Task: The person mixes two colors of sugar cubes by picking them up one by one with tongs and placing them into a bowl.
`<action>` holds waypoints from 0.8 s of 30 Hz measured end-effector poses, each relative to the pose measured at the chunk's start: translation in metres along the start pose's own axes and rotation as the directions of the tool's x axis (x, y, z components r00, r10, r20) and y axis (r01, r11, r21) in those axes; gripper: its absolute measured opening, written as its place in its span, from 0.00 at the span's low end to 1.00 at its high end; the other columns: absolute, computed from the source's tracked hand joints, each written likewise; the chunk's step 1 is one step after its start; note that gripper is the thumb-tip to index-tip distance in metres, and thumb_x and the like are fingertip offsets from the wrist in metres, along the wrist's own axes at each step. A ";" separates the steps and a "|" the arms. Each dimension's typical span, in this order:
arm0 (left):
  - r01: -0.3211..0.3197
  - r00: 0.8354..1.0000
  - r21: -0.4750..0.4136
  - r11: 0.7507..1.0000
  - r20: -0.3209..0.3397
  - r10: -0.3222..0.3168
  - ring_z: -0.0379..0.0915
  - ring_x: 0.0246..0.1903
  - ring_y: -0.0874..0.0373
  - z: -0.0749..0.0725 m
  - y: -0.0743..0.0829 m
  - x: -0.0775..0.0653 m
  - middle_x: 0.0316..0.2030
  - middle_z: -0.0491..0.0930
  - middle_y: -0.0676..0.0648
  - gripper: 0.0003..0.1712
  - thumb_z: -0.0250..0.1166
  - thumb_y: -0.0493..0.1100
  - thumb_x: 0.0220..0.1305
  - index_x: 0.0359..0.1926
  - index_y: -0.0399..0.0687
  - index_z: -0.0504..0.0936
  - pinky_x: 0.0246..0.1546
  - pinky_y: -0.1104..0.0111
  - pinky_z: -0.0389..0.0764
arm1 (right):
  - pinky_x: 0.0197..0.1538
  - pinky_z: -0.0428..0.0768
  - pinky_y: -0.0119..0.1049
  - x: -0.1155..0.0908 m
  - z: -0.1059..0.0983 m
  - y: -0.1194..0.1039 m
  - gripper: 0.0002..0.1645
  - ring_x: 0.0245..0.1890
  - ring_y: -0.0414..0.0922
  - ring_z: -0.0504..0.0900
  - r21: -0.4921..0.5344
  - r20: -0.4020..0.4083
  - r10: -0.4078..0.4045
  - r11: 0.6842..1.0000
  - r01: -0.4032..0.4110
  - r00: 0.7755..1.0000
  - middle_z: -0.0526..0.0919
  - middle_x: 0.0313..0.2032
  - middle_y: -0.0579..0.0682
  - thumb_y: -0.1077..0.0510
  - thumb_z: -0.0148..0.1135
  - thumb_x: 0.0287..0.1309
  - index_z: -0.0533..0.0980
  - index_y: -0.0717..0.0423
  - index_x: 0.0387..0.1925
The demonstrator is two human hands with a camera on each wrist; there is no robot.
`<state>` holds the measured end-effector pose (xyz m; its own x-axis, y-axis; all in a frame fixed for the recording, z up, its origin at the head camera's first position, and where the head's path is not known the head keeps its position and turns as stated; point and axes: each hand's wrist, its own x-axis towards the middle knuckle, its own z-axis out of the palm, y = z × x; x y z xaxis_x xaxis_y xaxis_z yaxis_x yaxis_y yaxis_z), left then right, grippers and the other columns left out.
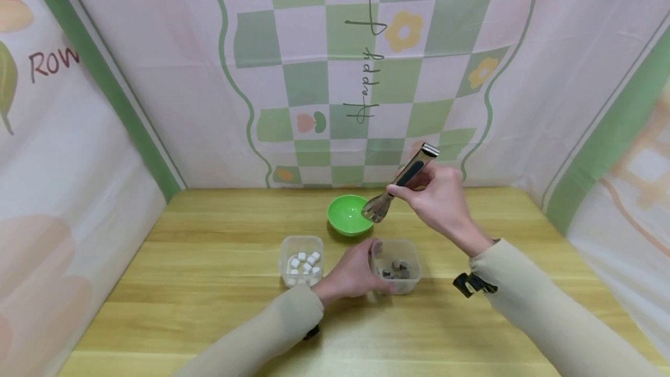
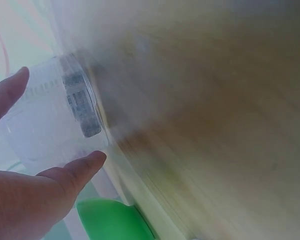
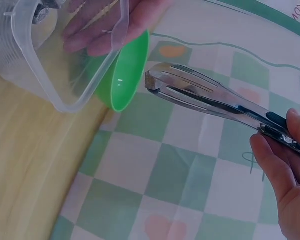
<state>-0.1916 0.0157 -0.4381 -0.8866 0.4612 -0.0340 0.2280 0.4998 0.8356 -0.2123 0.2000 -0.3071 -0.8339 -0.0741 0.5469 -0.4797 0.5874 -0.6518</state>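
In the head view my right hand (image 1: 442, 199) grips metal food tongs (image 1: 410, 173) with dark handle inlays. Their slotted ends point down-left and overlap the right rim of a green bowl (image 1: 348, 215). The right wrist view shows a small brown-grey cube (image 3: 151, 80) pinched between the tong tips. My left hand (image 1: 356, 272) holds the left side of a clear plastic container (image 1: 413, 255), thumb and fingers spread around it. Several dark cubes (image 1: 400, 266) lie on its bottom. From the left wrist, the container (image 2: 40, 120) shows between thumb and fingers.
Left of my left hand stands a second clear container (image 1: 285, 249) with several white cubes (image 1: 309, 260) inside. Everything stands on a wooden table (image 1: 220, 260). Printed fabric (image 1: 356, 80) hangs behind the table and along both sides.
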 end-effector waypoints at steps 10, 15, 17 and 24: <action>0.019 1.000 -0.029 0.999 0.001 -0.019 0.76 0.60 0.52 -0.002 0.000 -0.006 0.63 0.78 0.44 0.55 0.89 0.45 0.45 0.72 0.42 0.71 0.66 0.57 0.78 | 0.28 0.84 0.27 0.010 0.015 0.012 0.10 0.28 0.47 0.88 -0.004 0.033 0.043 0.999 -0.043 0.999 0.88 0.27 0.53 0.62 0.80 0.57 0.85 0.60 0.36; 0.030 1.000 -0.048 0.998 0.000 -0.030 0.77 0.58 0.51 -0.002 -0.002 -0.007 0.61 0.79 0.44 0.55 0.89 0.43 0.44 0.72 0.43 0.71 0.65 0.56 0.78 | 0.28 0.83 0.28 0.013 0.022 0.018 0.10 0.27 0.47 0.88 -0.024 0.023 0.066 0.998 -0.066 0.998 0.88 0.27 0.53 0.61 0.80 0.56 0.84 0.60 0.34; 0.034 0.999 -0.052 0.998 0.000 -0.034 0.78 0.58 0.51 -0.003 -0.002 -0.008 0.61 0.80 0.44 0.55 0.89 0.43 0.43 0.72 0.43 0.71 0.65 0.56 0.79 | 0.29 0.83 0.29 0.014 0.025 0.020 0.10 0.27 0.47 0.87 -0.032 0.022 0.072 0.997 -0.071 0.997 0.88 0.27 0.52 0.60 0.80 0.57 0.84 0.59 0.33; 0.022 1.000 -0.084 0.996 0.000 -0.022 0.79 0.55 0.53 -0.004 -0.002 -0.009 0.59 0.80 0.45 0.54 0.89 0.42 0.45 0.72 0.43 0.70 0.62 0.58 0.81 | 0.29 0.83 0.31 0.020 0.033 0.022 0.11 0.27 0.46 0.86 -0.027 0.054 0.080 0.997 -0.078 0.995 0.87 0.27 0.52 0.59 0.79 0.59 0.83 0.59 0.35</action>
<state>-0.1860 0.0078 -0.4367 -0.8915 0.4501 -0.0524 0.1741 0.4468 0.8775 -0.2489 0.1849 -0.3279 -0.8830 -0.0709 0.4639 -0.4055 0.6130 -0.6781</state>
